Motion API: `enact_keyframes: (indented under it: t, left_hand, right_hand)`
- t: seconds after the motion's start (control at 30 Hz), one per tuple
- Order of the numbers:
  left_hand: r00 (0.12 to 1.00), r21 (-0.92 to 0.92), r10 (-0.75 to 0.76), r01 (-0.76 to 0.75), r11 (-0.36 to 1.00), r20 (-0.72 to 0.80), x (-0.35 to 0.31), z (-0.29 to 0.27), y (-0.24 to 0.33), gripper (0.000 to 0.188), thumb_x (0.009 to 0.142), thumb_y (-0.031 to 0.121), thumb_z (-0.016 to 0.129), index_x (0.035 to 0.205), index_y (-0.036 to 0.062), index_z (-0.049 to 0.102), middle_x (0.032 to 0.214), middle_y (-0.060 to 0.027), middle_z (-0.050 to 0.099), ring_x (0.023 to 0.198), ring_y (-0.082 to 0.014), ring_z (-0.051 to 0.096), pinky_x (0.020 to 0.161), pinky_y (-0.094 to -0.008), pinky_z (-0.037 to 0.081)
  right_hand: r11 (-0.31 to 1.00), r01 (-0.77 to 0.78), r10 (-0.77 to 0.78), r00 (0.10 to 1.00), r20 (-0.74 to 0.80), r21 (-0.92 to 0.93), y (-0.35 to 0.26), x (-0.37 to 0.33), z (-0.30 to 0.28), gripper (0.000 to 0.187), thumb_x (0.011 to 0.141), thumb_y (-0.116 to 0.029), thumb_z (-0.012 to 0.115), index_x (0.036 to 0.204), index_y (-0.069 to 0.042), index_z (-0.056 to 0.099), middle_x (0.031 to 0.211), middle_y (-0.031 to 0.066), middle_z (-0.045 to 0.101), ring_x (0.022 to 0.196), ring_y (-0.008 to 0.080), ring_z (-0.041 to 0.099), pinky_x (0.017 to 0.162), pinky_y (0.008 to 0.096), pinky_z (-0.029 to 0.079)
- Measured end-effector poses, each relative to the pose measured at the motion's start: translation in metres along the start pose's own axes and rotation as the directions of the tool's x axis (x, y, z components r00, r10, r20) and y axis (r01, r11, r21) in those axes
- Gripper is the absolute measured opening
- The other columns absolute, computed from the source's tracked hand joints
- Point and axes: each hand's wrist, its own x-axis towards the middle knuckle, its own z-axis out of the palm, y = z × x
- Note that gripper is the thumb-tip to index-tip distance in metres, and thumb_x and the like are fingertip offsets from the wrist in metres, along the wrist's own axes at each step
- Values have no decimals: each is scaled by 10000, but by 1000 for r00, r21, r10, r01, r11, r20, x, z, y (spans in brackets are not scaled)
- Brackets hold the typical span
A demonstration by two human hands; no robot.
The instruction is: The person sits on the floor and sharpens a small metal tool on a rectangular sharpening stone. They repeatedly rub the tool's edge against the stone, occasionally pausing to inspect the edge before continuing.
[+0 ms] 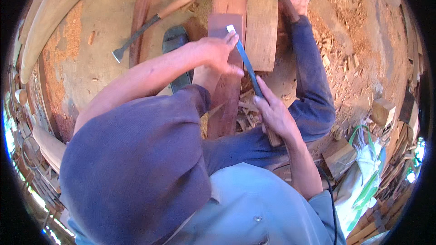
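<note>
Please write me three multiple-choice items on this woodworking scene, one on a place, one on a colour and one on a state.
1. Where does the adze-like tool with the wooden handle lie?
A. on the ground to the left of the planks
B. across the person's lap
C. on top of the white sack

2. What colour is the plank under the chisel?
A. reddish brown
B. bright yellow
C. black

3. How is the long chisel held?
A. the left hand near the blade end, the right hand on the handle
B. in the right hand alone
C. lying loose, untouched

Answers: 1 A, it rests on bare ground left of the boards. 2 A, the wood is reddish brown. 3 A, both hands close around the tool.
</note>
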Motion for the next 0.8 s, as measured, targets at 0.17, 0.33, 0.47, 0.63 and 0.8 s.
enact_keyframes:
  t: [0.17,0.33,0.47,0.63,0.8]
  left_hand:
    - [997,-180,17,-2,984,81,8,-8,-12,1252,782,780,600,1521,-115,131,1600,-291,182,1284,-396,525,1085,-431,419]
    - [983,-8,168,-168,986,74,-20,27,11,1244,789,776,598,1529,-101,118,1598,-305,166,1363,-439,427,1149,-442,346]
    - [999,-153,39,-34,988,26,10,-21,-16,1221,797,774,587,1541,-73,117,1614,-273,147,1427,-404,353,1171,-438,322]
    - [990,-126,113,-102,987,83,2,16,-11,1227,786,802,565,1543,-66,141,1618,-267,142,1395,-404,399,1151,-453,338]
    - [992,-93,102,-95,991,73,-13,17,0,1240,772,808,574,1546,-58,138,1618,-263,148,1367,-405,432,1141,-454,351]
  right_hand:
    - [990,-137,137,990,41,15,-30,0,-4,594,1004,-255,497,1565,-165,322,801,103,629,647,152,593,646,331,528]
    - [993,-117,117,993,27,-22,10,-42,15,627,1006,-241,508,1582,-162,272,777,76,611,667,130,583,638,302,514]
    - [990,-83,83,997,3,114,-25,8,1,635,1010,-235,501,1587,-152,249,730,23,556,633,106,544,588,270,493]
    - [999,-34,34,999,26,-3,-12,-23,8,634,1008,-226,494,1589,-166,247,723,34,549,576,136,542,533,308,509]
    - [982,-174,171,984,48,66,-12,-31,15,630,1008,-219,475,1589,-163,238,695,34,530,520,134,520,468,305,488]
